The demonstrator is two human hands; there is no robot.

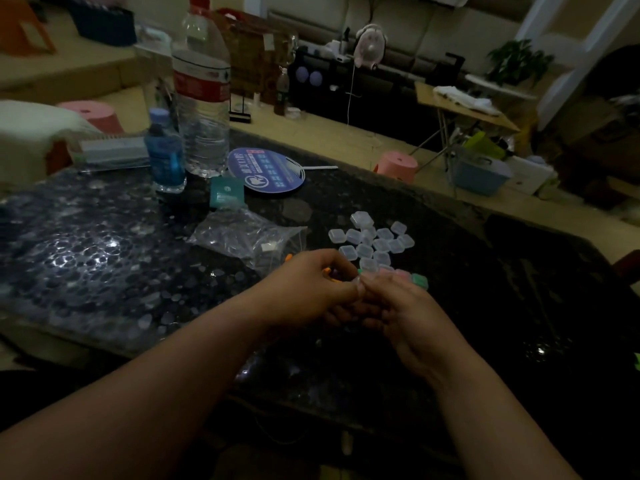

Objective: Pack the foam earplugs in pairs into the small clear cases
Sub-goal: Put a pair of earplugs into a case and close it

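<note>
Several small clear cases (372, 239) lie in a loose cluster on the dark table (104, 258), just beyond my hands. My left hand (308, 289) and my right hand (398, 303) meet fingertip to fingertip in front of the cluster. Between their fingertips sits a small clear case (360, 279), and both hands pinch it. Orange foam earplugs (327, 271) peek out by my left fingers. A case with green earplugs (419, 281) and one with pink earplugs (401, 273) lie just past my right hand. What is inside the held case is hidden.
A clear plastic bag (249, 237) lies left of the cases. Behind it stand a large water bottle (202, 98), a small blue bottle (165, 154), a teal box (227, 195) and a round blue hand fan (266, 171). The table's right side is dark.
</note>
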